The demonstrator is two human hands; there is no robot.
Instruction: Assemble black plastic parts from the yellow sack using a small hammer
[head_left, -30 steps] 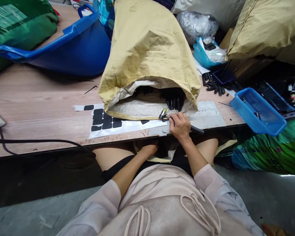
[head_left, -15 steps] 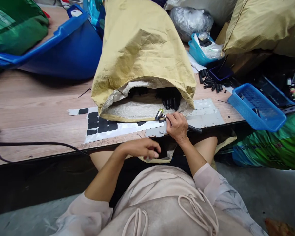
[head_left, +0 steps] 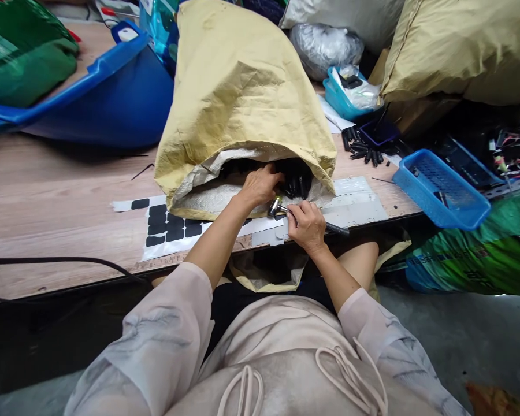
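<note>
A big tan paper sack (head_left: 247, 98) lies on its side on the wooden table (head_left: 60, 190), its mouth facing me. Black parts (head_left: 297, 176) fill the opening. My left hand (head_left: 260, 185) reaches into the mouth of the sack, fingers curled among the black parts; what they hold is hidden. My right hand (head_left: 305, 226) rests at the table's front edge, closed round the handle of a small hammer (head_left: 277, 207) with a yellow-tipped metal head. A white sheet with black pads (head_left: 173, 226) lies under the sack's lip.
A blue tub (head_left: 112, 98) and a green bag (head_left: 21, 52) sit at the back left. A blue basket (head_left: 442, 190) hangs over the table's right edge. Loose black parts (head_left: 364, 147), another tan sack (head_left: 459, 52) and a black cable (head_left: 69, 263) are around.
My left hand came up from my lap below the table edge and reached forward into the sack's mouth. My right hand stayed on the hammer.
</note>
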